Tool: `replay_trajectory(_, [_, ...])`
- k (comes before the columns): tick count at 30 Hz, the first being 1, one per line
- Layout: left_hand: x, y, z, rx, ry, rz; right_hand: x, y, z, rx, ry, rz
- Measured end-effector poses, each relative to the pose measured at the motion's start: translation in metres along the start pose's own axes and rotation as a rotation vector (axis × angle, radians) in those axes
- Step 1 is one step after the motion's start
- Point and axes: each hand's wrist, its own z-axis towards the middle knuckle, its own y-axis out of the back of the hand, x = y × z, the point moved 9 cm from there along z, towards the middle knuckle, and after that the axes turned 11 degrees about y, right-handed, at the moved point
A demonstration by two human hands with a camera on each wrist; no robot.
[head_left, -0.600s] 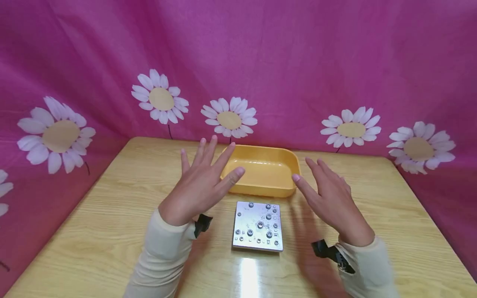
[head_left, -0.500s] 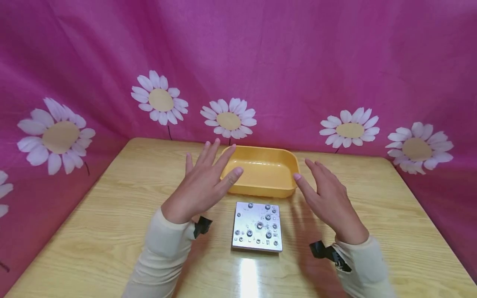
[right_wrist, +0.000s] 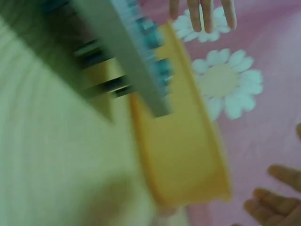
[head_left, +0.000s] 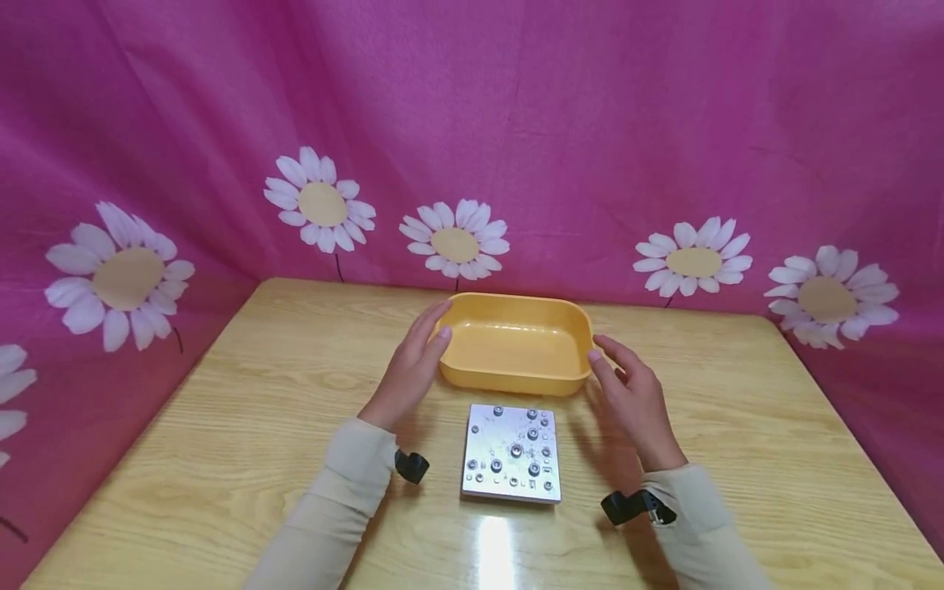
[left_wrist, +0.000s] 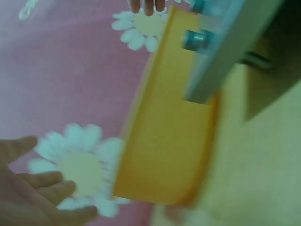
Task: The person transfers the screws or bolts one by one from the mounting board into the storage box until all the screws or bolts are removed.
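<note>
A yellow rectangular tray [head_left: 509, 383] stands on the wooden table. At its left end is my left hand [head_left: 403, 373], thumb by the rim and fingers along the outer side. My right hand [head_left: 636, 403] is at the right end, thumb and fingers near the corner, slightly bent. Whether either hand touches the tray, I cannot tell. Nearer to me, between the forearms, lies a square metal plate [head_left: 505, 442] with several round screw heads. Both wrist views are blurred; the left one shows the tray [left_wrist: 164, 127] behind the plate [left_wrist: 225, 52], with spread fingers of my left hand [left_wrist: 40, 190] beside it.
The wooden table [head_left: 243, 426] extends around the tray and plate. A pink curtain [head_left: 560, 147] with large white daisies hangs close behind the table and along both sides. Black straps circle both wrists, over cream sleeves [head_left: 324, 500].
Both hands have moved down to the tray's ends. The left hand's spread fingers have drawn together, and the right hand has turned inward. The tray and plate appear unmoved.
</note>
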Motion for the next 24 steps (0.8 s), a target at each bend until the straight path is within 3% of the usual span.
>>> replay_trajectory(5, [0.036,-0.003,0.012,0.001,0.078,-0.274,-0.036,-0.007,-0.004,-0.056,-0.158,0.262])
replay_trajectory(8, [0.054,-0.006,0.012,-0.002,0.144,-0.367,-0.056,-0.013,-0.01,-0.09,-0.254,0.397])
replay_trajectory(11, [0.071,-0.008,0.011,-0.006,0.2,-0.447,-0.068,-0.02,-0.012,-0.085,-0.257,0.463])
replay_trajectory(15, [0.083,-0.012,0.015,0.017,0.215,-0.543,-0.075,-0.024,-0.01,-0.079,-0.217,0.504])
replay_trajectory(20, [0.087,-0.018,0.024,0.035,0.219,-0.629,-0.077,-0.024,-0.005,-0.071,-0.152,0.563])
replay_trajectory(24, [0.085,-0.019,0.029,0.02,0.195,-0.61,-0.075,-0.024,-0.001,-0.048,-0.105,0.537])
